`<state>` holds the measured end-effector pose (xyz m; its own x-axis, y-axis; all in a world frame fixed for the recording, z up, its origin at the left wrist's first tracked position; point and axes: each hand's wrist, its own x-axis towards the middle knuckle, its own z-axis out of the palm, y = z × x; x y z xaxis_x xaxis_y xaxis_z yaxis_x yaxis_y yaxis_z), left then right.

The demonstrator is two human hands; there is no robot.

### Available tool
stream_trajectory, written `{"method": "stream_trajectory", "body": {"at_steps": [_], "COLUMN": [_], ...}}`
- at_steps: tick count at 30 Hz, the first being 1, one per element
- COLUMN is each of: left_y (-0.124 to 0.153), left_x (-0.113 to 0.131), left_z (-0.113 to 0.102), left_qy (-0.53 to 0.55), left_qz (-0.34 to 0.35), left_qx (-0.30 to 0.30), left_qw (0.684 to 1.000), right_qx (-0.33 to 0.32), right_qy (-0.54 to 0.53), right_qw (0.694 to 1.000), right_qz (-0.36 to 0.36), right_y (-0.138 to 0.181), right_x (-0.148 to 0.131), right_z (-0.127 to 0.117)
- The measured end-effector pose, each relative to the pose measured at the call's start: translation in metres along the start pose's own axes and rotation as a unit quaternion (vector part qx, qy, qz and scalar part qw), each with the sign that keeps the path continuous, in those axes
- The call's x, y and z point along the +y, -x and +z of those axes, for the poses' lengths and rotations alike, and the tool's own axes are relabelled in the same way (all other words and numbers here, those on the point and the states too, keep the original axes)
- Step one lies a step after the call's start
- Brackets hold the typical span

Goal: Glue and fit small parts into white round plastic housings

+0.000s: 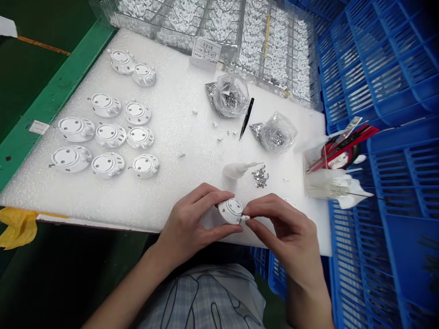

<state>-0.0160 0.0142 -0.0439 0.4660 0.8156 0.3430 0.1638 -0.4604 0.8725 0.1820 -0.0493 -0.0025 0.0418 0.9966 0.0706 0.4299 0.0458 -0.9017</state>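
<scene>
Between thumb and fingers, my left hand (194,217) grips a round white plastic part (230,211) with a flat disc face and small holes. At its right edge, my right hand (286,224) pinches a small white piece (244,218) against it; the fingertips hide much of that piece. Just beyond stands a white squeeze bottle (236,171) with a thin nozzle. A little pile of shiny metal bits (260,177) lies right of the bottle. Several similar round white parts (109,134) sit in rows on the left of the white foam sheet (171,192).
Bags of metal bits (230,97) (277,132) and black tweezers (247,119) lie at mid-table. Clear trays (219,27) of white pieces line the back, with a label card (206,50). A tool holder (317,183) and blue crates (387,68) stand right.
</scene>
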Motion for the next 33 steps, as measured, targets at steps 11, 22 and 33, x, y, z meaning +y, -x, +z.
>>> {"method": "stream_trajectory", "body": {"at_steps": [11, 22, 33], "left_y": [0.0, -0.002, -0.008], "left_x": [0.002, 0.005, 0.011], "left_z": [0.003, 0.004, -0.001], "left_qy": [-0.04, -0.032, -0.011], "left_qz": [0.007, -0.012, -0.075], "left_qx": [0.008, 0.014, 0.026], "left_qw": [0.999, 0.999, 0.997], "right_qx": [-0.011, 0.0, 0.0], "right_qy": [0.143, 0.106, 0.026], "right_qw": [0.984, 0.984, 0.992], "right_qz": [-0.101, -0.14, -0.125], "right_y": [-0.002, -0.005, -0.013], "right_x": [-0.014, -0.004, 0.001], "right_z": [-0.002, 0.003, 0.006]}}
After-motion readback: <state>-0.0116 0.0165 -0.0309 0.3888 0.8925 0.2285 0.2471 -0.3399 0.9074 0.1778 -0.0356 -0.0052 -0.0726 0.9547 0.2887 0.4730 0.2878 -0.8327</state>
